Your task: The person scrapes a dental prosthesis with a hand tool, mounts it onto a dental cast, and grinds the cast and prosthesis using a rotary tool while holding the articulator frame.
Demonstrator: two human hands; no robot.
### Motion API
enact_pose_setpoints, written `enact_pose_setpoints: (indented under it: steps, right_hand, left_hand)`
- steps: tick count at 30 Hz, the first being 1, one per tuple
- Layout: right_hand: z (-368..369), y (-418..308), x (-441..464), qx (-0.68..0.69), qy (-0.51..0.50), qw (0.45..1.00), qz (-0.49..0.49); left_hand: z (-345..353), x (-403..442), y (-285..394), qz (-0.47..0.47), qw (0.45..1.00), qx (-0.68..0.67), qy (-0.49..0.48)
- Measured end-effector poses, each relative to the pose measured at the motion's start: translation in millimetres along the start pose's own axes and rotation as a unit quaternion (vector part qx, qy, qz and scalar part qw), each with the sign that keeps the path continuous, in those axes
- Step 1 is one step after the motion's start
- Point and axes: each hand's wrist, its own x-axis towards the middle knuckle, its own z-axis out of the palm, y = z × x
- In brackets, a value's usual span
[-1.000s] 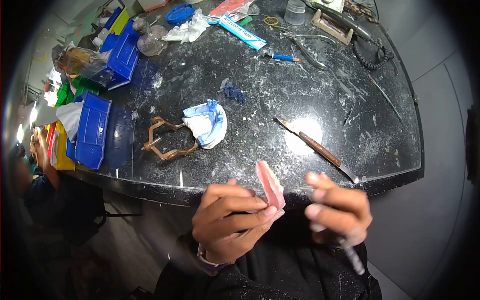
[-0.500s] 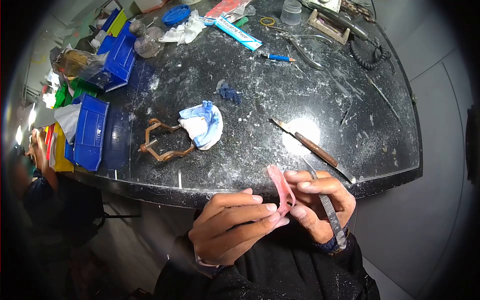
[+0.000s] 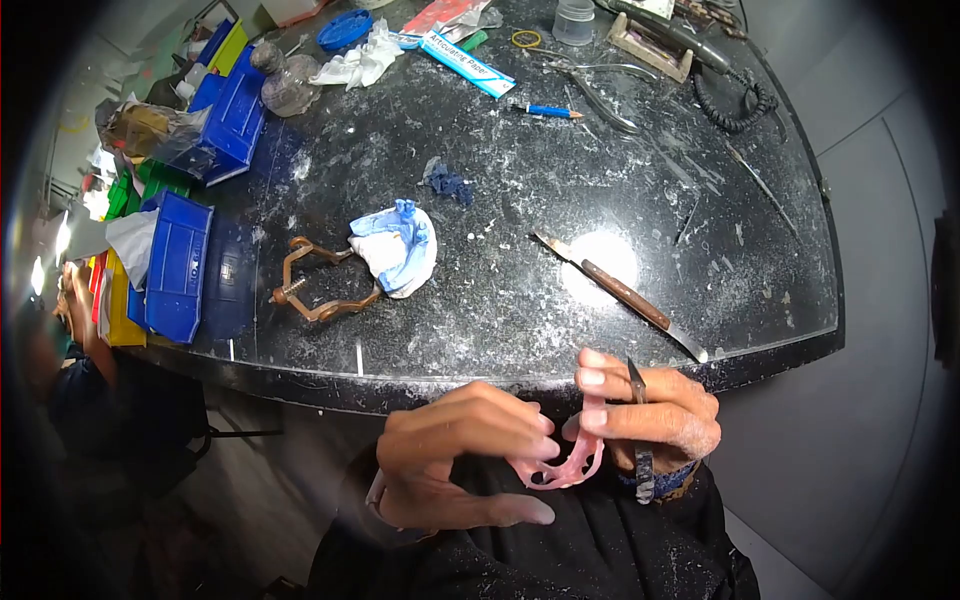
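A pink denture base [image 3: 568, 476], curved like a horseshoe with openings along it, is upheld in front of my dark clothing. My right hand [image 3: 655, 412] pinches one arm of it between fingers and thumb. Tucked through the same hand is a narrow metal blade tool [image 3: 643, 455], its pointed tip sticking up past the fingers. My left hand [image 3: 455, 450] is at the other end of the base, fingertips over it and thumb spread well below. Whether those fingertips press on the base is hard to tell.
On the dusty black bench [image 3: 480, 330] stand a blue-and-white dental cast [image 3: 405, 250] with a brown metal articulator [image 3: 310, 285], a wooden-handled knife [image 3: 625, 295], blue crumpled scraps [image 3: 447, 183], a blue pencil [image 3: 548, 111] and pliers [image 3: 600, 95]. Blue bins [image 3: 180, 268] line the left; another person's arm [image 3: 85, 320] shows beyond.
The denture base has turned and lowered, its curve now facing down. My left thumb has come away from the fingers. The right hand has rolled over, its blade tool now more upright.
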Motion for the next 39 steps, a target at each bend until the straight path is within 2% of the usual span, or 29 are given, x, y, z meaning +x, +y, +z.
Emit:
enact_pose_setpoints:
  steps: [1,4,8,9,13,16,17,20,21,25,28,31,34,37,39]
  right_hand:
    - [-2,1,0,-0.009,-0.017,1.000,-0.011]
    - [-9,-6,6,-0.048,-0.099,0.994,0.000]
    - [-8,-4,6,-0.093,-0.110,0.988,-0.052]
    - [-9,1,6,-0.089,-0.108,0.988,-0.070]
    - [-7,-2,2,-0.060,-0.072,0.995,-0.026]
    - [5,9,-4,-0.019,0.018,0.997,-0.068]
    - [2,2,1,-0.002,0.003,0.999,-0.049]
    - [7,16,-4,0.079,0.026,0.993,-0.088]
    - [1,22,-7,0.078,-0.026,0.991,-0.108]
    - [3,32,-7,0.160,-0.038,0.978,-0.131]
    - [2,33,-6,0.210,-0.049,0.970,-0.114]
    - [7,34,-5,0.194,-0.023,0.972,-0.132]
    - [11,36,-5,0.188,-0.002,0.973,-0.136]
    - [11,38,-5,0.210,0.000,0.970,-0.120]
    - [12,36,-6,0.215,0.008,0.971,-0.103]
  left_hand:
    - [-1,1,3,-0.042,0.999,-0.011,0.004]
    - [-4,2,1,-0.082,0.993,0.061,-0.051]
    - [-5,2,0,-0.086,0.993,0.051,-0.068]
    - [-5,2,0,-0.073,0.993,0.067,-0.063]
    - [-1,3,1,-0.054,0.994,0.088,-0.023]
    - [-1,0,-1,-0.043,0.997,0.070,0.012]
    - [-1,0,-2,-0.036,0.997,0.062,0.023]
    - [-4,0,-1,-0.006,0.996,0.078,0.048]
    - [-6,-2,-2,0.001,0.996,0.068,0.053]
    - [-11,-3,-7,0.054,0.996,0.044,0.047]
    - [-12,-5,-9,0.068,0.995,0.043,0.066]
    - [1,0,0,0.068,0.980,0.080,0.169]
    - [-6,3,4,0.122,0.968,0.076,0.205]
    - [-26,9,4,0.203,0.934,0.191,0.225]
    - [-42,14,6,0.174,0.914,0.269,0.249]
